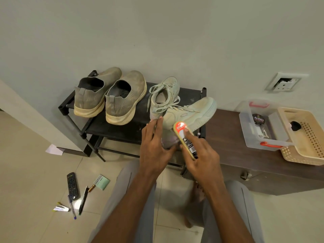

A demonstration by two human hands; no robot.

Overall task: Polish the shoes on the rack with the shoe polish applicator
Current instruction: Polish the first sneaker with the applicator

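Right hand: right hand (199, 155) curled round the shoe polish applicator (185, 138), forefinger laid along its top; red end pressed against the side of the mint lace-up sneaker (191, 113).
Left hand: left hand (154, 149) grips the heel end of that sneaker, thumb at the right, fingertips up at the collar.
Held sneaker: lifted and tilted at the right front corner of the shoe rack (122, 127), toe pointing right past the rack's right edge and over the cabinet.
Applicator to hand: lies diagonally under the right palm, yellow sponge edge showing along its left side, just right of the left thumb.
Second mint sneaker (164, 92): on the rack's top shelf behind the held one, toe to the wall, laces loose; the held sneaker crosses in front of its heel.
Grey knit slip-ons (110, 95): pair on the left half of the top shelf, heels toward the camera, soles yellowed.
Brown cabinet (233, 155): right of the rack, touching or nearly so.
On cabinet top: clear plastic box (249, 135) with red latches, a round polish tin (259, 119) inside; beige perforated basket (308, 142) beside it, overlapping its right edge.
Wall: socket plate (284, 82) above the cabinet.
Floor, left front: remote control (72, 186), pens (83, 200), a small green card (101, 182), a small tube (61, 208), a paper scrap (54, 149) by the rack's foot.
Foreground: the person's grey-trousered knees, a bare foot between them.
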